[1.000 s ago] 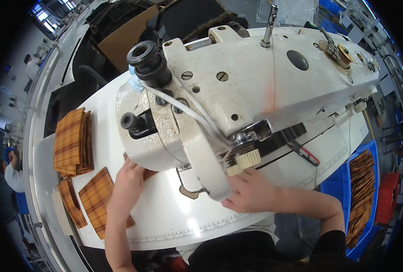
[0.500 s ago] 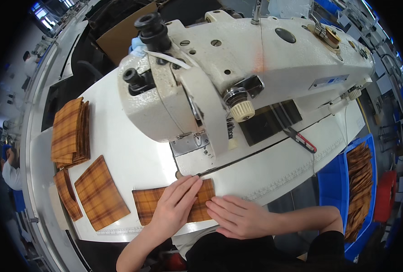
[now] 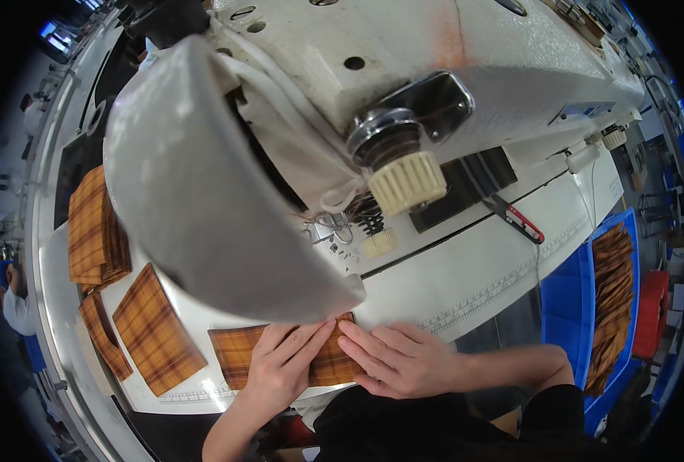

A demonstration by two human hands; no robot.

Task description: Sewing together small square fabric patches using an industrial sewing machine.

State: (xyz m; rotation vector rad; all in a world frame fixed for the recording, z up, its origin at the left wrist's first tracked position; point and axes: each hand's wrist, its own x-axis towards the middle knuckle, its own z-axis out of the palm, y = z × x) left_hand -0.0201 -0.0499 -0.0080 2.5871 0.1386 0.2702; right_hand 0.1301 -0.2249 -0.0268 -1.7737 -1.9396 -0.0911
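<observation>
Two flat palms pin one plaid piece.
My left hand (image 3: 284,369) and right hand (image 3: 399,358), grip released, press the plaid fabric piece (image 3: 238,350) smooth on the worktop (image 3: 465,285) at lower centre.

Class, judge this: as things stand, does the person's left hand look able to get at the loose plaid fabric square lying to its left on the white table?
Probably yes: the left hand rests flat on a plaid piece, and bare white table separates it from the loose plaid fabric square.
</observation>
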